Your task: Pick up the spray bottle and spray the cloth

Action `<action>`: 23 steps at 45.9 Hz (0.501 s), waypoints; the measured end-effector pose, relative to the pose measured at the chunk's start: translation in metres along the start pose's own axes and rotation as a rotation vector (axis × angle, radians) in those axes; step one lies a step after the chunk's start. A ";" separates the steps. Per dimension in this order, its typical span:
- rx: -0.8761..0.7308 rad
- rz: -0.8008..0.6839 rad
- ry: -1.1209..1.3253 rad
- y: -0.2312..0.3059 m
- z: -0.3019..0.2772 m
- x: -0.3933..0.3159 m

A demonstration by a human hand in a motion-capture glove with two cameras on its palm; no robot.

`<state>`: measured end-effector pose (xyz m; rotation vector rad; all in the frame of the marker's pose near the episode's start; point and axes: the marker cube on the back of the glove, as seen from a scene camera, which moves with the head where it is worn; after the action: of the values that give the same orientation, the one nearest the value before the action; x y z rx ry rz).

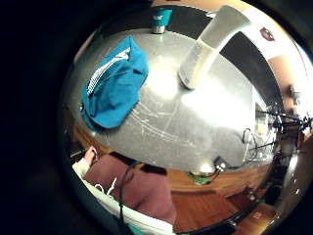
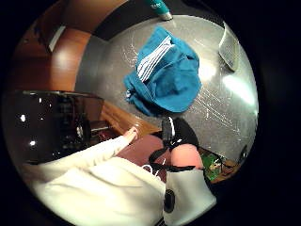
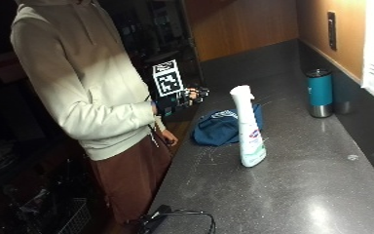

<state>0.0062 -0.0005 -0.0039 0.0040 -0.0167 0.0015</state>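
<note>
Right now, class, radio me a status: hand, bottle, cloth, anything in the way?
Gloved right hand raised off the counter, holding nothing. Spray bottle upright, untouched. Blue cloth bunched just behind it. Teal tumbler by the wall, out of the way.

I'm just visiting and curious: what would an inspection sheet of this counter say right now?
Surface: dark speckled countertop, scratched and shiny under the light.
Job's things: white spray bottle stands upright, untouched; crumpled blue cloth lies just behind it, nearer the person.
Clutter: teal tumbler upright by the back wall.
Grip: gloved right hand is raised at the counter's edge, off the bottle and cloth; its fingers are too dark to judge.
Cables: black cable loops at the counter's near edge, running from a small black box.
Surroundings: wood-panelled wall with a wall outlet; dim room behind the person.
</note>
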 end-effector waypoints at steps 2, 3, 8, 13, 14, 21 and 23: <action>0.000 0.002 -0.007 0.000 -0.001 0.002; 0.000 0.002 -0.010 0.000 -0.002 0.003; 0.002 0.003 -0.018 0.001 -0.003 0.003; 0.024 0.005 -0.018 0.000 -0.004 0.005; 0.030 0.005 -0.020 0.000 -0.005 0.006; 0.085 0.001 -0.026 0.003 -0.009 0.012; 0.109 -0.001 -0.034 0.004 -0.011 0.014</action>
<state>0.0204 0.0037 -0.0147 0.1132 -0.0507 0.0011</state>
